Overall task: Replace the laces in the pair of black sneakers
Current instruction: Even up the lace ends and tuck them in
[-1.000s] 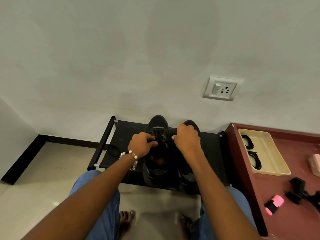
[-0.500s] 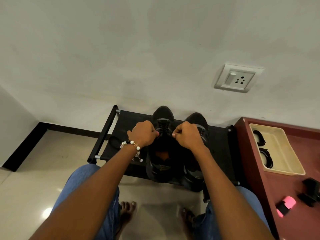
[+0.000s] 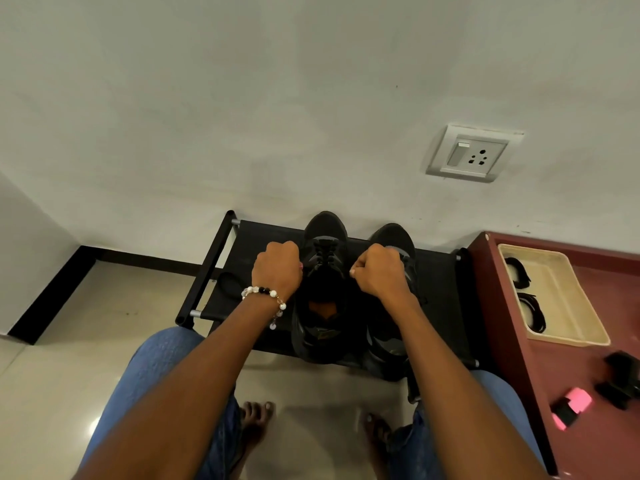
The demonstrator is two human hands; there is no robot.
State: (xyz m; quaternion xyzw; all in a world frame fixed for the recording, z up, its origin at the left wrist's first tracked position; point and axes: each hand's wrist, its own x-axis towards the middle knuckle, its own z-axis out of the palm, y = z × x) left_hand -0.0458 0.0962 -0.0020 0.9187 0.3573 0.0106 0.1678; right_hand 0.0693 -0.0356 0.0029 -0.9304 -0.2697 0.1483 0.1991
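Against a pale wall, on a black shoe rack (image 3: pixel 263 237), the left sneaker (image 3: pixel 325 282) sits limp-laced, left hand (image 3: pixel 277 271) and right hand (image 3: pixel 381 275) each curled and apparently pinching a thin, soft lace end, best gripped near its tip.

A single head-worn wide-angle camera looks forward and steeply down from a seated person, facing a wall. The low black rack (image 3: pixel 440 299) sits close below at arm's reach; the person's knees and bare feet fill the bottom edge.
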